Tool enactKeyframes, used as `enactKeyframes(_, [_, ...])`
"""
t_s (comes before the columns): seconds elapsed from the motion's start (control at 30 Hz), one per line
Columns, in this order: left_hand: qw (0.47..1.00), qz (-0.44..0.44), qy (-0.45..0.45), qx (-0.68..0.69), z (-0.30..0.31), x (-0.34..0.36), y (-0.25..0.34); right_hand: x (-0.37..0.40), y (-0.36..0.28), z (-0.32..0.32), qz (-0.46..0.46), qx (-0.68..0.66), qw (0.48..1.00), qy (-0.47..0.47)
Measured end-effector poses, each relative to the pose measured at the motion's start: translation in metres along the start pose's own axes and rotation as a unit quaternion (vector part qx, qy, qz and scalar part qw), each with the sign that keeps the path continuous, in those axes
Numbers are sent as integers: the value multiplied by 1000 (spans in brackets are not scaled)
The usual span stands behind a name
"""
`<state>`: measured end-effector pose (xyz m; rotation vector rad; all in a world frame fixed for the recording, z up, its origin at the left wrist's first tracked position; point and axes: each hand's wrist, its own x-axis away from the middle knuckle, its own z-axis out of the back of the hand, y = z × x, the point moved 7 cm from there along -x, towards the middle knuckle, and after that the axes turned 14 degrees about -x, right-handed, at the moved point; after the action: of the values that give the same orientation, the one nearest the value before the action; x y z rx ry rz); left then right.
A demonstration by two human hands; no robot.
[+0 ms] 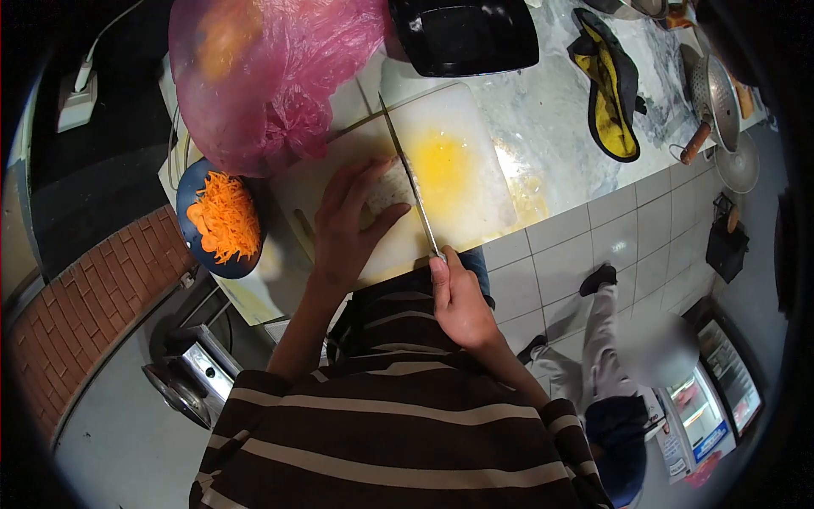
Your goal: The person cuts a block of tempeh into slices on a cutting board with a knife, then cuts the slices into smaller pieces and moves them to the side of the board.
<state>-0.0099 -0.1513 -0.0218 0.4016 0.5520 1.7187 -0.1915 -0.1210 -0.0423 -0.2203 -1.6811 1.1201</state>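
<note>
My right hand [462, 297] is closed around the handle of a long knife [405, 170]. Its blade points away from me across a white cutting board [487, 170]. Pressed under the thumb and fingers of my left hand [343, 220] is a pale, speckled piece of food [388, 191], partly hidden by the hand. The blade runs along the right side of this piece, close to my left fingertips. A wet yellow stain [441, 161] spreads over the board to the right of the blade.
Shredded and sliced carrot [227, 219] fills a dark bowl [191, 182] at the left. A pink plastic bag [280, 76] and a black tray [466, 38] lie beyond the board. A black-and-yellow cloth item [610, 93] lies right. Another person [598, 339] stands on the tiled floor.
</note>
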Motion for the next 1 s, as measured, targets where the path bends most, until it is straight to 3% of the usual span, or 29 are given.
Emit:
enactKeyframes(0.27, [1000, 2, 3, -4, -1, 2, -2, -5, -4, -3, 31, 69, 996, 55])
enactKeyframes(0.47, [999, -22, 37, -2, 0, 1, -2, -12, 9, -6, -49, 87, 994, 38])
enactKeyframes(0.77, [996, -39, 74, -11, 4, 6, 1, -1, 16, 1, 36, 231, 963, 136])
enactKeyframes(0.83, [999, -3, 36, -2, 4, 6, -3, 5, 17, 3, 51, 255, 956, 137])
enactKeyframes(1.0, [992, -53, 100, -63, 18, 11, 2, -3, 8, 10, 66, 273, 948, 149])
